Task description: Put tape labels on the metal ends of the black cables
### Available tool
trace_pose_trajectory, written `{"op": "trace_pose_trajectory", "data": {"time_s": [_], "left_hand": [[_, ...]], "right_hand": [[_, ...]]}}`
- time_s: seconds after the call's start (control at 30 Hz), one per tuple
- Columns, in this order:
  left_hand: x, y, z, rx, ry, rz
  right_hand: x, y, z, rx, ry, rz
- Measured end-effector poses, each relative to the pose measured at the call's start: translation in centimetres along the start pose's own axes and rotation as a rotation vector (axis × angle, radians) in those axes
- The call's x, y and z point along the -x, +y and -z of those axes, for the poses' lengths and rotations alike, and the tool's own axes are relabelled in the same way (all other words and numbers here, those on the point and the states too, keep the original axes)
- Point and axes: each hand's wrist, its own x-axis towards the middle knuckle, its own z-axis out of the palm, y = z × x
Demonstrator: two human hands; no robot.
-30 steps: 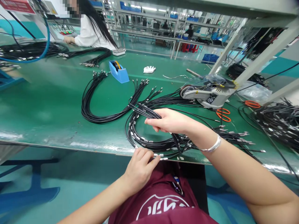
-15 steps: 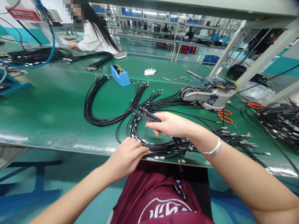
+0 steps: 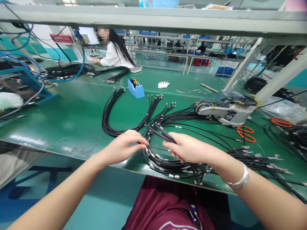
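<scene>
My right hand (image 3: 189,148) is closed round a bunch of thin black cables (image 3: 160,131) with metal end connectors, held just above the green table (image 3: 59,118). My left hand (image 3: 124,146) pinches a single black cable (image 3: 154,148) that runs across to the right hand. Under both hands lies a coiled pile of the same cables (image 3: 168,164) at the table's front edge. Another looped bundle (image 3: 112,118) lies to the left behind my hands.
A blue tape dispenser (image 3: 136,88), a white glove (image 3: 163,84), a grey tape-cutting machine (image 3: 225,110) and orange scissors (image 3: 246,133) sit farther back and right. More cables (image 3: 295,137) pile at the right. A person in white (image 3: 115,52) works at the far left.
My left hand rose from the table's front edge and took hold of one cable beside the right hand. The view tilted up and shifted left.
</scene>
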Motion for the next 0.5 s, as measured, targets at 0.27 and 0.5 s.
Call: {"op": "trace_pose_trajectory", "data": {"time_s": [0.27,0.5], "left_hand": [[-1.4,0.4,1.4,-0.077,-0.141,-0.101],[-5.3,0.3,1.6,-0.251,-0.050,-0.251]], "right_hand": [[-1.3,-1.5,0.3,-0.182,-0.017,0.028],[-0.4,-1.4,0.6,-0.659,-0.146,-0.050]]}}
